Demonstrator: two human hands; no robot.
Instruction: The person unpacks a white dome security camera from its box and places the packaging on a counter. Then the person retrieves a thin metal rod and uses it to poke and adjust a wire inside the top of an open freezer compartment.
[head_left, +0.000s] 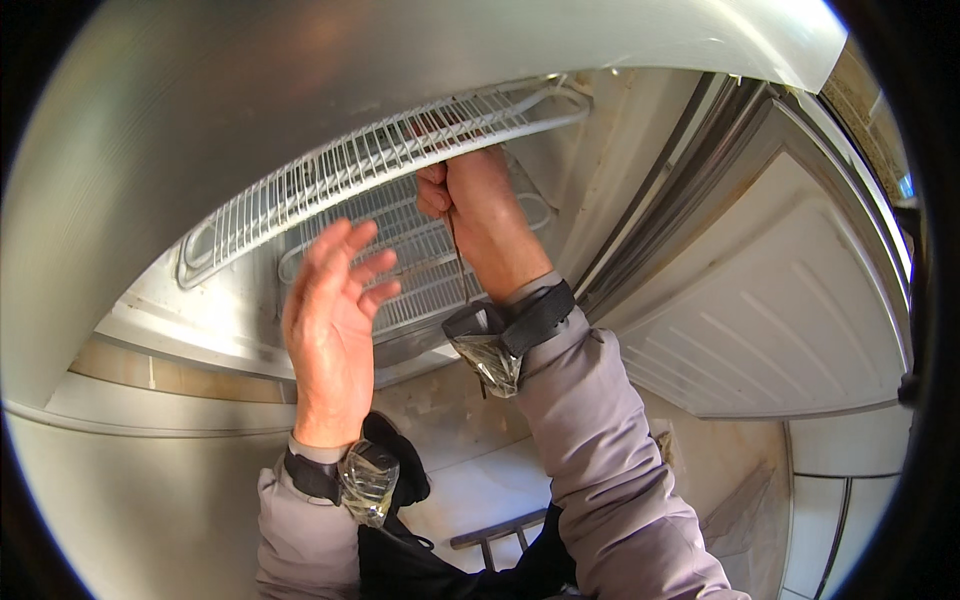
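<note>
In the head view, my right hand (482, 215) reaches up beneath a white wire shelf (330, 215) inside a fridge. Its fingers are curled, and their tips are partly hidden by the shelf and the hand. A thin dark strand (459, 258) hangs down from these fingers toward my wrist. Lower and to the left, my left hand (335, 325) is held up in front of the fridge with its fingers apart and nothing in them. More white wire shelves (410, 300) show deeper down behind both hands.
At the right stands the opened fridge door (770, 300), its white inner panel ribbed and its seal dark. A smooth metallic panel (200, 120) arches over the top and left. Below are my black shoe (400, 460), a dark barred frame (500, 532) and a stained floor (450, 410).
</note>
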